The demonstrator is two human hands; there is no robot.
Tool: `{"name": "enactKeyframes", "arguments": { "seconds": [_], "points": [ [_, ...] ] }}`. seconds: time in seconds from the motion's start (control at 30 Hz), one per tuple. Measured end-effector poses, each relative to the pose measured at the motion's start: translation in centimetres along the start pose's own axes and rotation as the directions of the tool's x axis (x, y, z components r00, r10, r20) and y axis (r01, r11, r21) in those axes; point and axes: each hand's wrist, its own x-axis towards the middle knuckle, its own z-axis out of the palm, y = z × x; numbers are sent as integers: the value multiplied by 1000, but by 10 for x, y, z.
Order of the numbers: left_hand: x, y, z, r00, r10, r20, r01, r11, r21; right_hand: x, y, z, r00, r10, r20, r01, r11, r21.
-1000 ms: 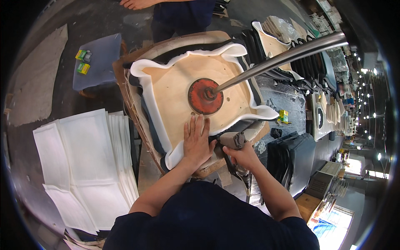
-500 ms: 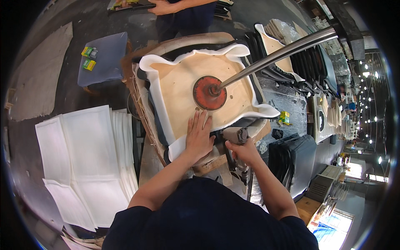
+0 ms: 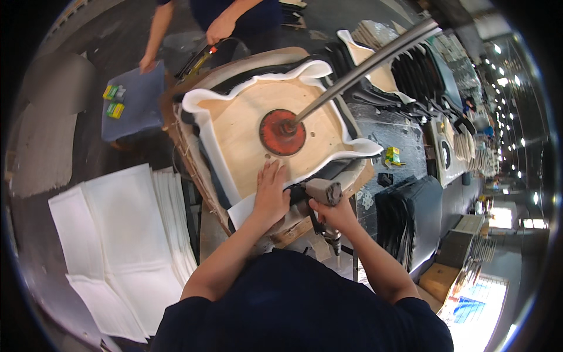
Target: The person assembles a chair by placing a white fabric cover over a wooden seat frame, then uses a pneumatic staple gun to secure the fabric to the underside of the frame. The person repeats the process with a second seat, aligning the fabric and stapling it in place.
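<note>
A pale plywood seat panel (image 3: 234, 120) lies with white foam padding (image 3: 205, 132) folded up around its edges. A red round plate (image 3: 282, 141) on the end of a metal rod (image 3: 363, 71) sits on the panel's middle. My left hand (image 3: 271, 196) lies flat on the panel's near edge, fingers stretched toward the red plate. At the near right edge, my right hand (image 3: 335, 215) is closed round the grip of an air staple gun (image 3: 324, 192). Its body is partly over the dark cover at the rim; where its nose points is hard to make out.
White padding sheets (image 3: 123, 229) are stacked at left. Dark covers (image 3: 410, 217) are piled at right, with a green-yellow box (image 3: 393, 155) behind. Across from me a co-worker's hand (image 3: 221, 29) holds a tool; the other touches a blue-topped stool (image 3: 138, 94) bearing small boxes.
The whole view has shifted slightly left. My left hand stays on the panel, and the staple gun has turned a little. The co-worker has come leftward, one hand now down at the stool.
</note>
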Motion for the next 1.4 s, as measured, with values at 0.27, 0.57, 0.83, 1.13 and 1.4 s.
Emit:
{"name": "enactKeyframes", "arguments": {
  "seconds": [0.27,0.57,0.83,1.13,1.4],
  "points": [
    [-41,20,17,934,267,239,-316,927,203,-89,84,-11,952,-106,-288,155,976,154],
    [-23,30,40,846,310,433,-479,799,363,-146,194,-7,868,-68,-492,49,997,-52],
    [15,58,68,837,293,462,-481,798,364,-173,289,26,778,358,-517,-285,934,217],
    [-48,38,30,824,311,474,-506,780,368,-194,340,39,734,250,-631,-297,954,33],
    [-68,28,20,869,312,385,-453,815,362,-173,332,21,776,252,-578,-349,935,-61]
  ]
}}
